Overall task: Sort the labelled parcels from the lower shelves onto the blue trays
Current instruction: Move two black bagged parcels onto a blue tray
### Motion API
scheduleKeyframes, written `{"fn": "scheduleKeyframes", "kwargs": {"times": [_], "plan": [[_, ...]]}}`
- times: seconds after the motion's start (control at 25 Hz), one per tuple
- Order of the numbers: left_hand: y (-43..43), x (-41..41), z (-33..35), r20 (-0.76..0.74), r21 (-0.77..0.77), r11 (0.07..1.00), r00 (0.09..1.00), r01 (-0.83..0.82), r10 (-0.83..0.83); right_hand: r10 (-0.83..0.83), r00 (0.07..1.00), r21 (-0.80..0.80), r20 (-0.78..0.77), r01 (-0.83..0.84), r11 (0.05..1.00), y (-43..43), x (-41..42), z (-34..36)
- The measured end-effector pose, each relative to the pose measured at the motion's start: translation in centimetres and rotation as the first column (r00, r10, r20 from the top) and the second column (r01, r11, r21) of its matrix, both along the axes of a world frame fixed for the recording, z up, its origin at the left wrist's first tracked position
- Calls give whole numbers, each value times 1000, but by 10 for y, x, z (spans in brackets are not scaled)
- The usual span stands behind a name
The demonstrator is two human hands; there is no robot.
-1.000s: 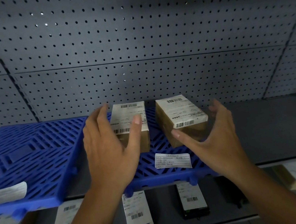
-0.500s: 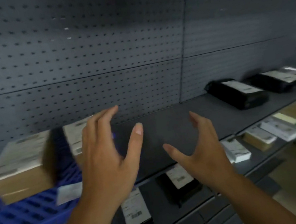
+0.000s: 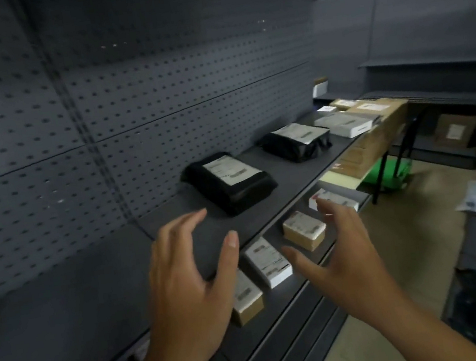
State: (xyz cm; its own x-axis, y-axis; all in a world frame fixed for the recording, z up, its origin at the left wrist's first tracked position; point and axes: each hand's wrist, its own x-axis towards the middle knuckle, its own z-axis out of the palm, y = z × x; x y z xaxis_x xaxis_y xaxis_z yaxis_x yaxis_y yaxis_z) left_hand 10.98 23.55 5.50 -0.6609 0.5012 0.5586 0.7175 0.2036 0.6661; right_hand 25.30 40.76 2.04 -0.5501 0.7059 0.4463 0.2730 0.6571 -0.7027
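Two grey shelf levels, parcels on both.
The upper shelf (image 3: 285, 173) carries a near black parcel (image 3: 227, 182), a second black parcel (image 3: 296, 142) farther right, then a flat white box (image 3: 342, 124) and brown cartons (image 3: 374, 107) at the far end. The lower shelf (image 3: 296, 289) has a row of small labelled boxes (image 3: 268, 260), near to far: brown, white, brown, white. The nearest one is partly hidden.

A single head-worn wide-angle view — it looks forward and down, slanting rightward along the shelf (image 3: 298, 180), close behind the left hand (image 3: 184, 284) and right hand (image 3: 348, 262), pegboard wall (image 3: 156, 99) at left.
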Motion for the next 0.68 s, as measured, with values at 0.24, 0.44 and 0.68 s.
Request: {"fn": "scheduleKeyframes", "kwargs": {"times": [0.24, 0.44, 0.68], "plan": [[114, -27, -19, 32, 64, 998, 999, 19, -21, -60, 994, 28, 96, 57, 998, 109, 1, -14], [197, -62, -17, 46, 134, 989, 997, -67, 62, -62, 992, 69, 114, 54, 996, 205, -25, -3], [246, -79, -8, 26, 80, 967, 970, -242, 240, -9, 999, 79, 36, 6, 997, 303, -70, 7]]}}
